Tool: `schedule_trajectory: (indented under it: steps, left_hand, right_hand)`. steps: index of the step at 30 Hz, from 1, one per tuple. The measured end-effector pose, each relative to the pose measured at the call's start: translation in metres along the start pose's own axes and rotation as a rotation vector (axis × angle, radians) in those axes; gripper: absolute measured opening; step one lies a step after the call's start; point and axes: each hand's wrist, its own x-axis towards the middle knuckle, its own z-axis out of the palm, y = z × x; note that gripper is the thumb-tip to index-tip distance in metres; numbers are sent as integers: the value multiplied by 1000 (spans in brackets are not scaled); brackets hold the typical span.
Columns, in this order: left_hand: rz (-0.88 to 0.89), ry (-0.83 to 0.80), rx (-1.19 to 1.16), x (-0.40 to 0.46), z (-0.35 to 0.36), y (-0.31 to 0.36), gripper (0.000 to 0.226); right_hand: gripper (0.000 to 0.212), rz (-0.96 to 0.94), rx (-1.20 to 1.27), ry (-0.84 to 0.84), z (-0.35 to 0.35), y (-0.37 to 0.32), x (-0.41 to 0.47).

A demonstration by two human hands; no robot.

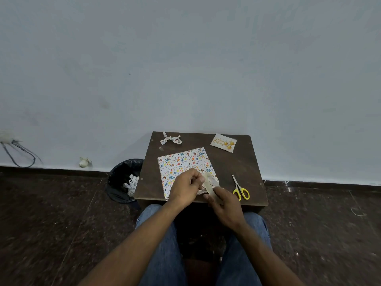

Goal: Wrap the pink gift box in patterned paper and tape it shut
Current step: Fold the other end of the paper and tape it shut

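Note:
The gift box (183, 162), covered in white paper with colourful egg and heart prints, lies flat on the small dark wooden table (233, 164). No pink shows. Over its near right corner I stretch a strip of pale tape (209, 183). My left hand (185, 187) pinches the tape's upper end with curled fingers. My right hand (223, 203) holds the lower end at the table's front edge; whether a tape roll sits in that hand is hidden. The box's near edge lies under both hands.
Yellow-handled scissors (240, 189) lie right of the box. A paper bow (171, 139) and a birthday card (223, 142) sit at the table's far side. A black bin (123, 180) with paper scraps stands left of the table. My knees are below the table.

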Motion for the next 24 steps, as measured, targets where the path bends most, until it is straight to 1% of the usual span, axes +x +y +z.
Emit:
schedule_trajectory:
  steps: [2,4,5,7,9,11,12,14,15,16,18,24]
  left_hand:
    - [59,0,144,1,-3,2,17]
    - [126,16,236,1,-5,4,14]
    - [186,25,282,1,-7,5,12]
    - [380,44,367,0,-11,7,10]
    - [533,35,418,2,-16,8,13]
    - [588,17,425,5,-19,9,22]
    - [590,16,416,6,-19,8,25]
    - [580,8,399,8,-20,9,23]
    - [572,-8,394,8,-20,9,19]
    - [561,-26,387,7,-20,9,14]
    - [530,-39,361,4,-21,10,7]
    - [353,15,175,-4,-8,2,17]
  right_hand:
    - [44,13,-3,-13,-1,0,-1]
    - [50,71,46,-36,-2,-6,2]
    - [52,118,74,-52,-3,-10,4]
    - [51,213,158,-83,-7,-16,7]
    - [45,259,247,-100,-11,-21,7]
    - [24,263,274,-102,-14,-25,7]
    - [21,261,286,-104,-15,-27,6]
    - [42,236,338,-117,-17,-28,6]
    - [50,226,376,-131,-17,-29,6]
    - [52,214,414,-144,-17,-30,7]
    - [48,194,474,-151,-17,-32,8]
    - [40,219,583,-96,-15,-33,5]
